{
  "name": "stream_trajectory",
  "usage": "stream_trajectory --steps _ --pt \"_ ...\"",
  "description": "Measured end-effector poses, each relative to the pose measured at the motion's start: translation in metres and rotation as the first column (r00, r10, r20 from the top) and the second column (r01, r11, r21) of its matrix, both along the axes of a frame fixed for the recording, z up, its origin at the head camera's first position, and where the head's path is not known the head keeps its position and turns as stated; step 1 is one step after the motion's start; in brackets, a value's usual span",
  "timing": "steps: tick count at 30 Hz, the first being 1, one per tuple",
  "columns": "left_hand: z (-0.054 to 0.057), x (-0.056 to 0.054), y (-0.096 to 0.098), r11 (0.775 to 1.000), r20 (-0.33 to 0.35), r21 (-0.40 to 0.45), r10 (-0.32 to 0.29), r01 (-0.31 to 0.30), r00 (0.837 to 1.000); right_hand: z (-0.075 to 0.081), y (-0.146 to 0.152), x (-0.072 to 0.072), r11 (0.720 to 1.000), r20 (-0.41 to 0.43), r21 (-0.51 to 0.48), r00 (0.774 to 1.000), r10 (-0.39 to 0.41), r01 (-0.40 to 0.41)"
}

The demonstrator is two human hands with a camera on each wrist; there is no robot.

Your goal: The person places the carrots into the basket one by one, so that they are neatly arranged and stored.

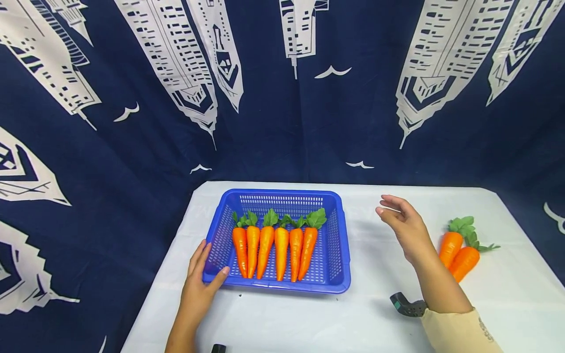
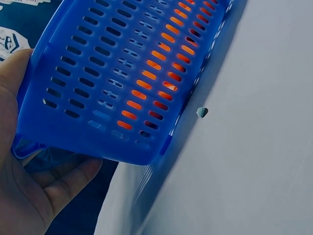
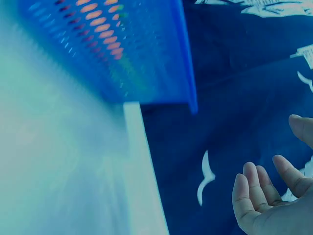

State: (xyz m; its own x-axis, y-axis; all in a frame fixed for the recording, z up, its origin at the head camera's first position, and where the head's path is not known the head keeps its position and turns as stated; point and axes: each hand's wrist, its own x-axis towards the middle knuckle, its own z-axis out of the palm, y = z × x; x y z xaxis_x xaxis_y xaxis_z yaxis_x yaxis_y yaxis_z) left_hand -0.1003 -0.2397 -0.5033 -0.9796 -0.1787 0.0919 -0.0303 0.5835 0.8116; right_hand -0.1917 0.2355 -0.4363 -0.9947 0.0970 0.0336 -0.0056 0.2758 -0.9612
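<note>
My left hand (image 1: 199,283) holds the near-left corner of a blue plastic basket (image 1: 345,255), the thumb on the front rim and the fingers along the left side. In the left wrist view the basket's slotted wall (image 2: 98,78) fills the top, with fingers (image 2: 73,183) by its rim. Several orange carrots (image 1: 266,247) with green leaves lie side by side in the basket, tips toward me. Off to the basket's right, my right hand (image 1: 408,228) hangs above the table with loosely bent fingers and nothing in them. Two more carrots (image 1: 464,262) lie beyond its forearm, partly hidden by it.
A white-covered table (image 1: 362,323) carries everything. Behind it hangs a dark blue cloth (image 1: 273,137) printed with white buildings and birds. A black wrist device (image 1: 408,306) sits at the right forearm. One small dark speck (image 2: 202,112) lies on the table before the basket.
</note>
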Motion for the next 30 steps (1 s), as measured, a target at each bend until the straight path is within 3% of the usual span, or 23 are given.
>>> stream_trajectory --steps 5,8,12,16,19,24,30 --pt "-0.001 -0.001 0.0 1.0 -0.018 0.015 -0.001 0.002 1.0 -0.012 0.026 0.011 1.0 0.016 -0.008 0.999 -0.028 0.028" --pt "-0.002 -0.001 0.0 1.0 -0.03 0.014 -0.002 0.003 1.0 -0.018 0.04 0.02 0.998 0.067 0.024 0.996 -0.057 0.055" --pt "-0.002 0.0 0.0 1.0 -0.028 0.007 0.002 -0.001 1.0 -0.025 0.057 0.031 0.991 0.153 0.108 0.984 -0.092 0.076" --pt "-0.001 0.001 0.0 1.0 -0.01 0.004 0.002 -0.002 1.0 -0.034 0.074 0.04 0.973 0.169 0.201 0.974 -0.152 0.117" --pt "0.0 0.001 0.0 1.0 0.006 0.003 0.004 -0.004 1.0 -0.038 0.084 0.045 0.954 0.198 0.25 0.956 -0.215 0.163" --pt "0.003 0.001 0.001 1.0 0.015 0.002 0.006 -0.006 1.0 -0.042 0.098 0.052 0.941 0.261 0.251 0.92 -0.292 0.227" --pt "0.003 0.001 0.001 1.0 0.005 0.006 0.004 -0.004 1.0 -0.046 0.122 0.059 0.931 0.323 0.253 0.884 -0.337 0.262"
